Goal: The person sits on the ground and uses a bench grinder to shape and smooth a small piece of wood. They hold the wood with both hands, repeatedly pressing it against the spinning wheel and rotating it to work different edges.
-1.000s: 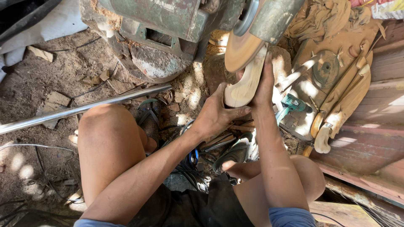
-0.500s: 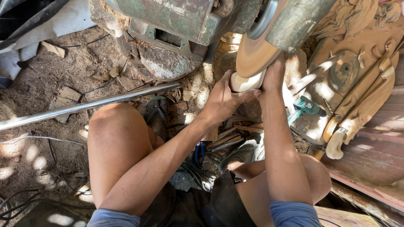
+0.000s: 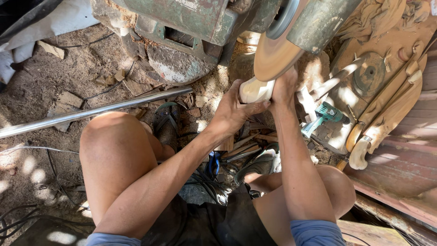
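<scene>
Both hands grip one pale wooden piece (image 3: 255, 90) and hold it against the lower edge of the tan sanding disc (image 3: 275, 57) near the top centre of the view. Left hand (image 3: 234, 111) wraps the near end of the piece from below, fingers curled round it; right hand (image 3: 284, 86) closes on its far side, directly under the disc. Disc sits on a green machine body (image 3: 191, 20) resting on the dirt floor (image 3: 41, 91) along the top edge. Person is seated low with bare knees spread to either side of the arms. Metal pipe (image 3: 91, 111) lies across the floor from the left edge toward the centre, just beyond the left knee. Teal power drill (image 3: 325, 116) lies to the right of the right forearm, beside a wooden board (image 3: 387, 59) carrying curved wooden blanks (image 3: 364, 146). Green sandal (image 3: 166, 125) rests between pipe and left knee. Wood offcuts (image 3: 68, 98) are scattered over the floor at upper left.
</scene>
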